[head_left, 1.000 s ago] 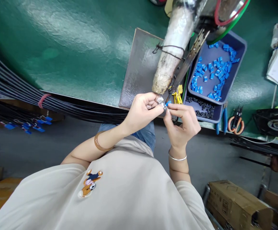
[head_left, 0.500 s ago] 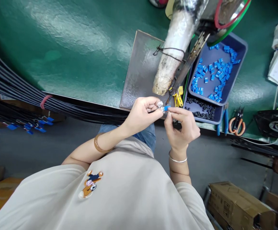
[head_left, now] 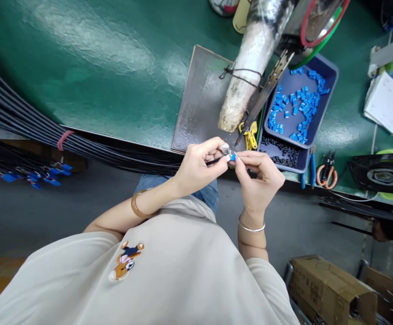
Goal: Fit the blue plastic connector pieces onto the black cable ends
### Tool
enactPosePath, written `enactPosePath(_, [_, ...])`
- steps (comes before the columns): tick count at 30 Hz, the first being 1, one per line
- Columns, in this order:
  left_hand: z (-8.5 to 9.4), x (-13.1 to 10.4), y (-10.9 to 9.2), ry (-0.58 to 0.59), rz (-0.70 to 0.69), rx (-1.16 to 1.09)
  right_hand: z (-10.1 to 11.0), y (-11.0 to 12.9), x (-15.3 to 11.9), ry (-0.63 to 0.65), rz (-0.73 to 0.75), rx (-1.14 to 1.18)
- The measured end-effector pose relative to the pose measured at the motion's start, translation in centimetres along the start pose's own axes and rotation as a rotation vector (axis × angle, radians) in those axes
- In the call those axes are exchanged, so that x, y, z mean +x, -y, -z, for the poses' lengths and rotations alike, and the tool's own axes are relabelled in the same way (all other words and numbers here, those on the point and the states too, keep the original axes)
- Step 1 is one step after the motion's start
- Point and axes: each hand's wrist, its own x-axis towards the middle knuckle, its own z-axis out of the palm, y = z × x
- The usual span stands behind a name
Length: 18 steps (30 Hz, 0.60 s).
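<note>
Center of the frame, just off the bench's front edge: both hands on one small blue connector, mostly covered by fingertips. Left hand pinched, thumb against fingers, black cable running through the pinch; crumpled silvery material at its fingertips. Right hand at the connector's right end, thumb and index nearly together; can't tell if they grip the connector itself or a thin pale strand next to it.

Change vs half a second ago: connector was showing longer and clearer between the hands; now less of its blue shows, right thumb is up against it, and more black cable is visible in the left hand. Whole view also shifted a bit, so bins sit further left. Judgement: close two-handed fingertip work at the connector is still going, nothing looks finished; whether a strand is seated can't be told, too small.

Just above the hands: yellow tool, white wrapped tube, gray board. Right of center: upper bin with loose blue connectors, lower bin with black parts. Left edge: black cable bundle, pink tie around it.
</note>
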Motion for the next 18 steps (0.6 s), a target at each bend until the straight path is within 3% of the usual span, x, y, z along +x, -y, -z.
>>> enactPosePath(3, [0.06, -0.02, -0.05, 0.001, 0.016, -0.010, 0.11, 0.15, -0.01, 0.022, 0.001, -0.007])
enactPosePath(9, [-0.19, 0.22, -0.20, -0.002, 0.108, -0.138, 0.15, -0.09, 0.06, -0.013, 0.184, -0.112])
enactPosePath(18, [-0.09, 0.76, -0.37, 0.054, 0.177, -0.262, 0.25, -0.16, 0.13, -0.005, 0.171, -0.108])
